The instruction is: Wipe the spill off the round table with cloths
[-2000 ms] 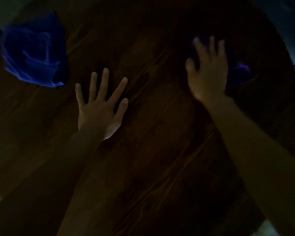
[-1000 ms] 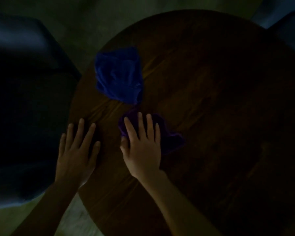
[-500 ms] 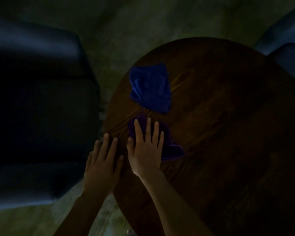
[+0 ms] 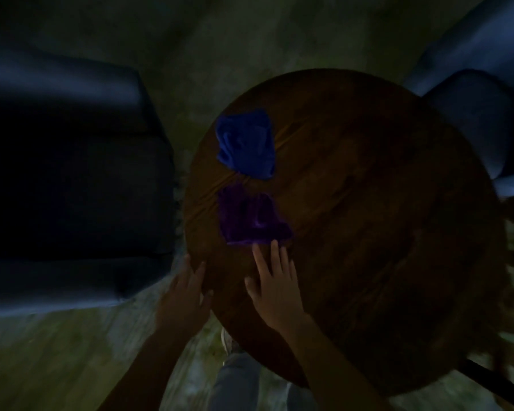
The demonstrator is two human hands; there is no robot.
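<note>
The scene is very dark. A round wooden table (image 4: 368,203) fills the middle and right of the view. A crumpled blue cloth (image 4: 245,143) lies near its far left edge. Just nearer lies a purple cloth (image 4: 250,221), bunched on the wood. My right hand (image 4: 275,287) hovers flat with fingers apart, its fingertips just short of the purple cloth, holding nothing. My left hand (image 4: 187,295) rests at the table's left rim, fingers spread and empty. No spill can be made out in this light.
A dark sofa (image 4: 72,188) stands left of the table. A blue upholstered chair (image 4: 472,114) sits at the far right. My trouser leg (image 4: 238,381) and a shoe (image 4: 227,341) show below the table's near edge, over a pale patterned floor (image 4: 57,351).
My right hand has lifted off the purple cloth and drawn back toward me. My left hand has slid back to the table's rim. The view has pulled away from the table.
</note>
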